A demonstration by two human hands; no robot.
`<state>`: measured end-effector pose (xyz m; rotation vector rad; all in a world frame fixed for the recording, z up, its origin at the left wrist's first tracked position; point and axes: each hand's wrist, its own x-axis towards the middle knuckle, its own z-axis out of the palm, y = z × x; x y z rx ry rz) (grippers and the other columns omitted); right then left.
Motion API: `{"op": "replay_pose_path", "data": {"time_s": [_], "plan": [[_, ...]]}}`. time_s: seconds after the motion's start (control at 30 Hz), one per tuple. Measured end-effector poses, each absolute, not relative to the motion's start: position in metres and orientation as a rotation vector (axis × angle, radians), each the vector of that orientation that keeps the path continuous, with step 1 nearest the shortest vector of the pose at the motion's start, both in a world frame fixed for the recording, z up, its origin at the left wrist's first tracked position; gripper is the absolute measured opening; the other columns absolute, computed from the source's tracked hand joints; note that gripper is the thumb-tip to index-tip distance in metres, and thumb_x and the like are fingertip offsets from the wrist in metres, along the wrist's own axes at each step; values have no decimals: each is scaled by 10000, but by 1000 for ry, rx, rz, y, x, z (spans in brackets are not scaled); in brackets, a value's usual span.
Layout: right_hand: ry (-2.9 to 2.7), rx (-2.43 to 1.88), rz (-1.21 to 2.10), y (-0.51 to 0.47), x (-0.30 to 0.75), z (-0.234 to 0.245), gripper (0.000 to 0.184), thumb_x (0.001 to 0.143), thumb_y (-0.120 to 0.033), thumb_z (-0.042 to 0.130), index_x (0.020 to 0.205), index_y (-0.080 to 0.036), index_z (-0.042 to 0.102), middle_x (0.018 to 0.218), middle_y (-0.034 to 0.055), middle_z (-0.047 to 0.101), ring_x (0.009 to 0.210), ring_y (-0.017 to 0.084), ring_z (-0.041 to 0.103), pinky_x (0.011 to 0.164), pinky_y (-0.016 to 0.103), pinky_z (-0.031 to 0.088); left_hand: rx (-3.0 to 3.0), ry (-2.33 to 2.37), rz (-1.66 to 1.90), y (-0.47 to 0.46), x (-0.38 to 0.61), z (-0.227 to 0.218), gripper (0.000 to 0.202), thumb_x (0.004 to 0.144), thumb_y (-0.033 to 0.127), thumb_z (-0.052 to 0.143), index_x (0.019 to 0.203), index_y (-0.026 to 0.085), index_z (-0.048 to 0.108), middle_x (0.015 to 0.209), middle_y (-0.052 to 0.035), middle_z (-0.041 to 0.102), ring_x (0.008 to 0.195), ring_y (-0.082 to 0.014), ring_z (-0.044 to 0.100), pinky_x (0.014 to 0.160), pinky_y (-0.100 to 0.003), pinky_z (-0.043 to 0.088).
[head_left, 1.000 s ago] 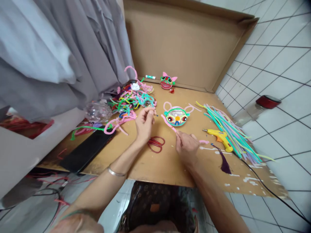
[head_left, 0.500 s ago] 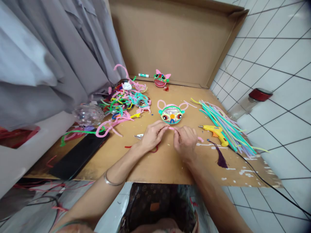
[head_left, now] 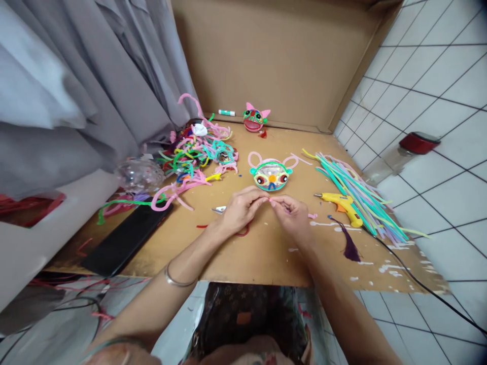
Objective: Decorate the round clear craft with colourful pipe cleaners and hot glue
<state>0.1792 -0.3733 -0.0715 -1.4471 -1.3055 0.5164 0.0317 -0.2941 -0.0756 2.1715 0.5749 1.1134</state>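
The left hand and the right hand meet fingertip to fingertip just above the table. Both are closed in a pinch on a short pink pipe cleaner, of which only a small piece shows between the two thumbs; the rest is hidden in the fingers. A thin silver bangle sits on the left wrist.

Under the heel of the left hand a red loop of scissors peeks out, and a small metal piece lies just to that hand's left. Just beyond both hands lies a round face craft with pink looped ears and a green rim, flat on the table and apart from the fingers.

Right of the right hand lies a yellow glue gun, and nearer the table edge a purple tassel. Past the gun a bundle of straight pipe cleaners fans out, mostly teal and pastel.

Left of and beyond the left hand is a tangled heap of bent pipe cleaners, with a clear ball and a black phone further left. Far beyond the hands, against the cardboard wall, stand a second face craft and a white tube with a green cap. A red-lidded jar stands on the tiled floor well off to the right.
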Motion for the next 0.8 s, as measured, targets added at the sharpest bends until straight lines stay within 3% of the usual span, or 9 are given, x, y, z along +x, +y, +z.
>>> {"op": "replay_pose_path", "data": {"time_s": [0.1,0.2,0.47,0.8], "plan": [[-1359,-1483,374,-375,178,-73,259,827,-367,561,761,-168,712,476,-51,423,446,82,325,442,221,269,2235,536,1185,-294,31,-78,197,904,291,543,920,196,715,928,-94,688,867,-175,640,817,-300,499],[-1440,-1502,252,-376,177,-76,233,845,-317,539,799,-177,719,555,-13,581,474,99,450,490,226,356,2364,547,1238,-294,31,-82,208,912,279,520,944,197,708,989,-101,651,889,-168,619,801,-281,485],[-1610,-1538,28,-375,175,-88,200,873,-237,505,834,-194,696,685,38,709,560,142,607,562,237,437,2457,646,1122,-301,33,-83,189,877,231,495,778,185,649,705,-31,550,629,-127,500,611,-235,384],[-1658,-1463,70,-377,172,-84,226,887,-217,492,856,-176,712,729,48,724,584,139,609,593,239,445,2164,735,1125,-307,37,-78,161,758,184,524,651,158,642,567,11,515,534,-99,454,556,-227,350]]}}
